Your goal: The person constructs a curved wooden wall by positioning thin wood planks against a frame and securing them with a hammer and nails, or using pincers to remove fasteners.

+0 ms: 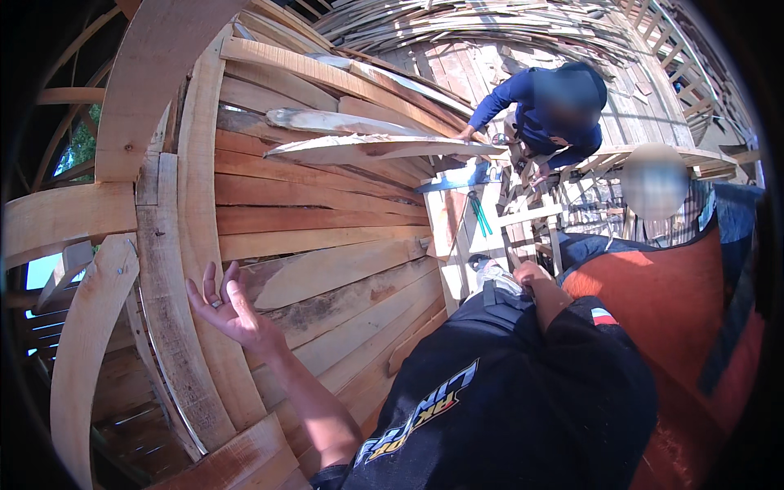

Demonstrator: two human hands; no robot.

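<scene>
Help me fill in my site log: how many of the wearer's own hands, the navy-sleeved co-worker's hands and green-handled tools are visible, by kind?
Wearer's own hands: 2 (left hand, right hand)
Navy-sleeved co-worker's hands: 2 (one, other)
Green-handled tool: 1
Total: 5

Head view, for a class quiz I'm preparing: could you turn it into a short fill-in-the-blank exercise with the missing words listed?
The left hand holds ____.
The planks beside it are made of ____.
The tool's handles are ____.
The co-worker's sleeve is ____.

Missing words: nothing; wood; green; blue.
</scene>
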